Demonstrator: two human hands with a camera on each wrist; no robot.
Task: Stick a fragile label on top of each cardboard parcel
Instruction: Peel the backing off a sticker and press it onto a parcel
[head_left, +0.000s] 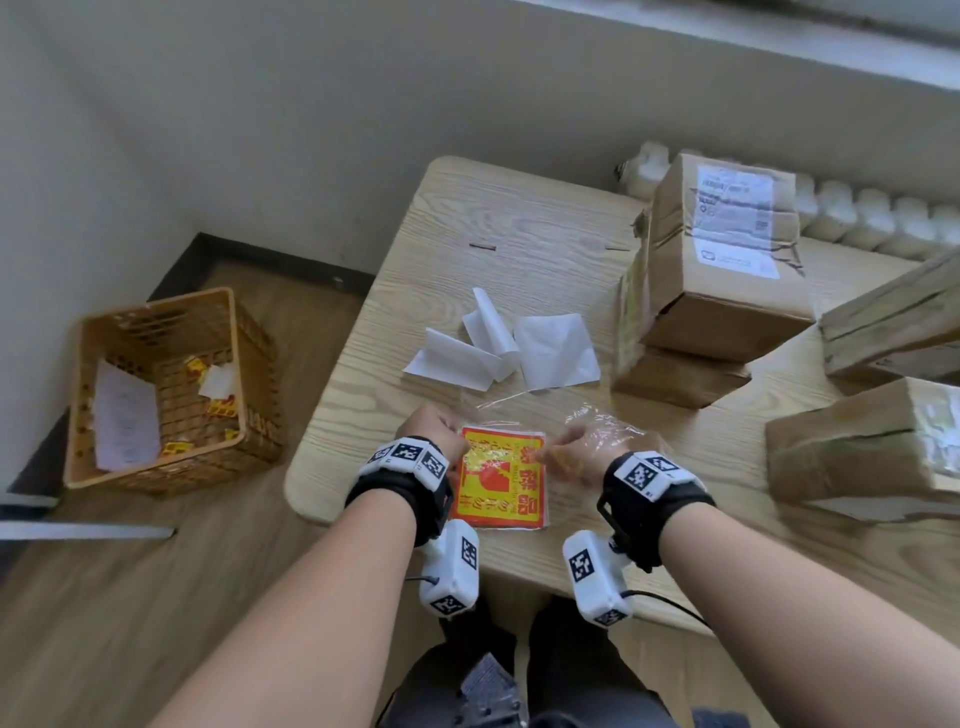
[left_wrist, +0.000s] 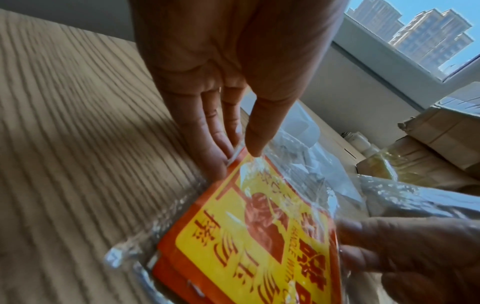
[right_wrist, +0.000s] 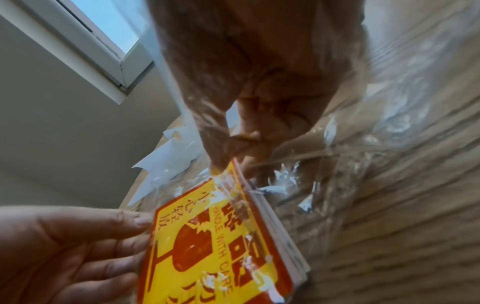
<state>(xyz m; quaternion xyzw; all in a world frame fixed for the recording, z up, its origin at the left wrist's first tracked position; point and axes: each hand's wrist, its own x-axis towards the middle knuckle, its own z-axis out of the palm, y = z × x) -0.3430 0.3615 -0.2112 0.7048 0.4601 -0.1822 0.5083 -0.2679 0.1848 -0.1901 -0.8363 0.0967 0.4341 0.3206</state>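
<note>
A plain room in a high-rise flat or small office, pressed into use as a parcel-packing corner. A low wood-grain counter stands against a bare grey wall, with a white radiator running under the window sill. Taped cardboard parcels bearing shipping slips pile up on the right. Down on the wood-look floor sits an orange plastic crate full of scrap. Through the window, tall apartment blocks stand against blue sky.
</note>
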